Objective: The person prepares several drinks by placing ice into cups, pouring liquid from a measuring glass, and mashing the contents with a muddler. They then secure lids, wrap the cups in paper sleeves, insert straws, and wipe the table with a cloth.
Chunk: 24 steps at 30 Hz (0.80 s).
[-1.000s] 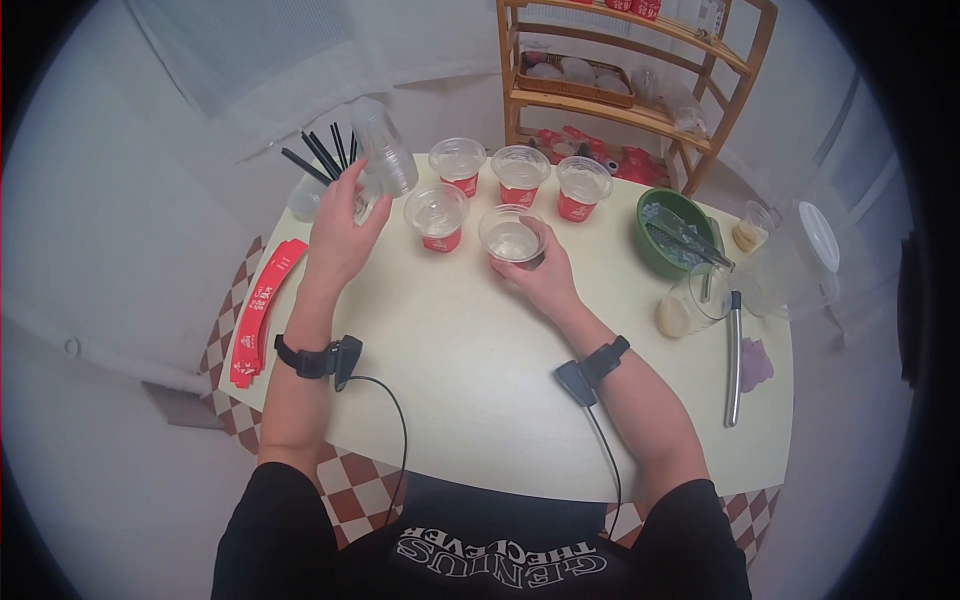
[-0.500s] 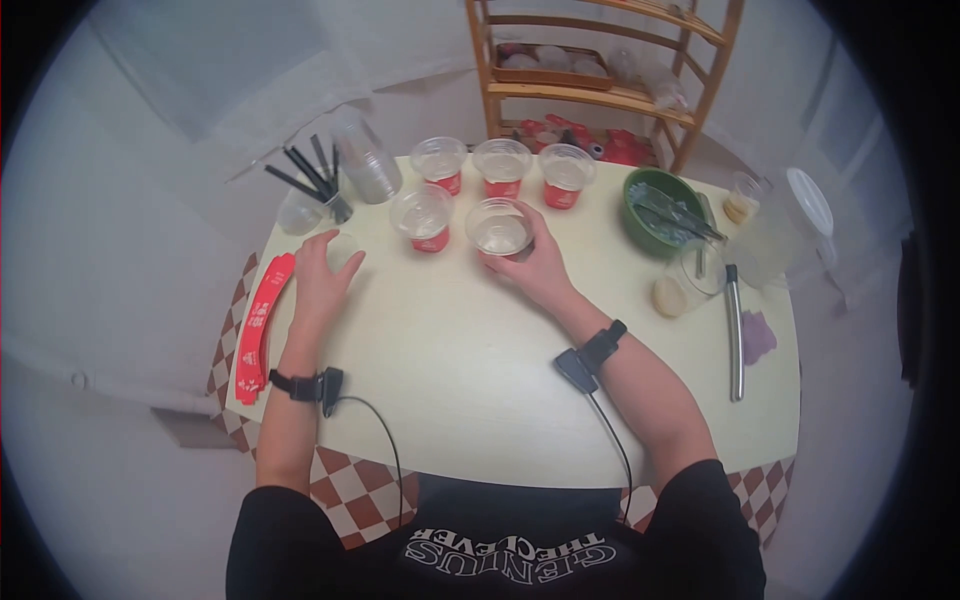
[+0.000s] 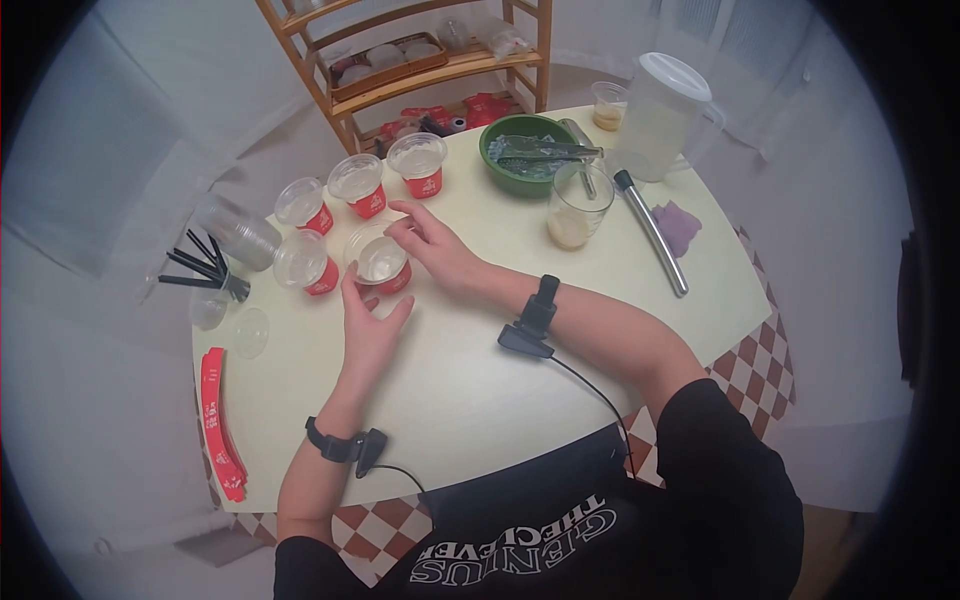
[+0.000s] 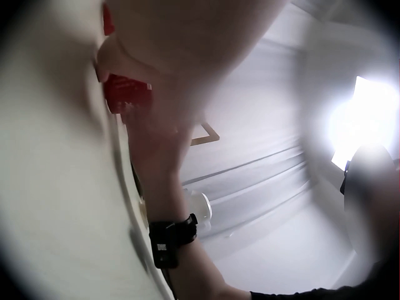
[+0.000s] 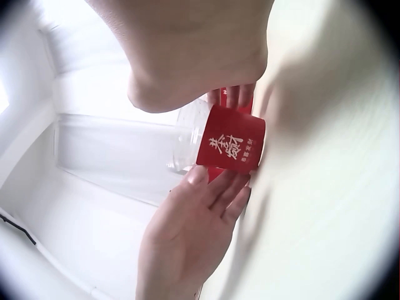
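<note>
A clear plastic cup with a red paper sleeve (image 5: 231,139) stands near the middle of the table, between both hands. My right hand (image 3: 440,255) holds it from the far right side; several of its fingers (image 5: 234,96) pass behind the cup in the right wrist view. My left hand (image 3: 368,335) is at the near left side, fingers and thumb spread, close around the sleeve. Behind and beside it stand several more sleeved cups: one at the left (image 3: 318,276), and a back row with its right-hand cup (image 3: 423,182).
A round clear disc (image 3: 252,332), red paper sleeves (image 3: 217,420), black straws (image 3: 205,262) and stacked clear cups (image 3: 240,232) lie left. Rightward are a green bowl (image 3: 510,180) with tongs, a glass (image 3: 580,208), a muddler (image 3: 650,235), a purple cloth (image 3: 677,229) and a pitcher (image 3: 665,120).
My left hand has left the clear disc beside the straws and moved over to the sleeved cup. The right hand stays at that cup. The head view has turned right.
</note>
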### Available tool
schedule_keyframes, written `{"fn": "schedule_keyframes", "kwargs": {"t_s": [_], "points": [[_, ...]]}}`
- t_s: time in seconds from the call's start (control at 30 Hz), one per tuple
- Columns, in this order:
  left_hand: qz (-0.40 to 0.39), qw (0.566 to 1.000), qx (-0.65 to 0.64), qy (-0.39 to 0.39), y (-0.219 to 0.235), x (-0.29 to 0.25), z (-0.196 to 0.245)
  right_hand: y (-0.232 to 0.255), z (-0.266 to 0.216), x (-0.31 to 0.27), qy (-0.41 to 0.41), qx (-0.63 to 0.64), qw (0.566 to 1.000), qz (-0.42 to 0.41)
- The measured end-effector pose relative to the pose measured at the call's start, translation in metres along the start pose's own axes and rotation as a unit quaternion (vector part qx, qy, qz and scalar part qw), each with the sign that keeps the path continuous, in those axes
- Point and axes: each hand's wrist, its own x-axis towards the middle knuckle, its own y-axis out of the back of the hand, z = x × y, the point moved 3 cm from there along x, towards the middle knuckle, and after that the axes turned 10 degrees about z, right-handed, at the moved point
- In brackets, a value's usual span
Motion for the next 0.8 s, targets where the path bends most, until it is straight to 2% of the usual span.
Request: {"fn": "schedule_keyframes", "kwargs": {"t_s": [0.1, 0.13, 0.17, 0.2, 0.23, 0.27, 0.33, 0.4, 0.47, 0.53, 0.6, 0.63, 0.7, 0.73, 0.8], "points": [[0.023, 0.996, -0.080, 0.028, -0.011, 0.006, 0.009, 0.008, -0.027, -0.025, -0.021, -0.083, 0.996, 0.003], [0.022, 0.996, -0.085, 0.029, -0.015, 0.010, 0.007, 0.010, -0.044, -0.037, -0.006, -0.220, 0.975, -0.009], [0.034, 0.992, -0.120, 0.020, -0.018, 0.013, 0.004, 0.013, -0.062, -0.048, 0.008, -0.353, 0.935, -0.024], [0.049, 0.986, -0.157, 0.012, -0.021, 0.015, 0.001, 0.020, -0.079, -0.057, 0.006, -0.360, 0.933, -0.027], [0.052, 0.985, -0.165, 0.017, -0.023, 0.013, 0.000, 0.023, -0.101, -0.066, 0.105, -0.448, 0.886, -0.066], [0.057, 0.987, -0.152, 0.016, -0.024, 0.012, 0.001, 0.026, -0.122, -0.075, 0.202, -0.525, 0.820, -0.105], [0.068, 0.986, -0.149, 0.024, -0.027, 0.012, -0.004, 0.047, -0.161, -0.066, 0.136, -0.530, 0.830, -0.109], [0.072, 0.995, -0.073, 0.000, -0.027, 0.015, -0.011, 0.080, -0.191, -0.033, 0.053, -0.529, 0.845, -0.060], [0.078, 0.995, -0.054, -0.004, -0.029, 0.015, -0.012, 0.128, -0.191, 0.010, 0.077, -0.590, 0.804, 0.006], [0.082, 0.996, -0.030, -0.007, -0.026, 0.013, -0.010, 0.157, -0.187, 0.041, 0.023, -0.702, 0.712, -0.014], [0.067, 0.996, 0.014, -0.053, -0.024, 0.010, -0.002, 0.205, -0.154, 0.067, 0.072, -0.754, 0.649, -0.073], [0.076, 0.996, 0.013, -0.045, -0.022, 0.009, -0.001, 0.211, -0.150, 0.068, 0.076, -0.754, 0.647, -0.084], [0.041, 0.998, -0.017, -0.050, -0.023, 0.007, 0.003, 0.218, -0.139, 0.071, -0.046, -0.766, 0.626, -0.140], [0.049, 0.998, -0.020, -0.042, -0.022, 0.007, 0.003, 0.217, -0.136, 0.072, -0.043, -0.768, 0.621, -0.150], [0.037, 0.995, -0.017, -0.093, -0.022, 0.005, 0.006, 0.222, -0.128, 0.070, -0.095, -0.727, 0.667, -0.133]]}}
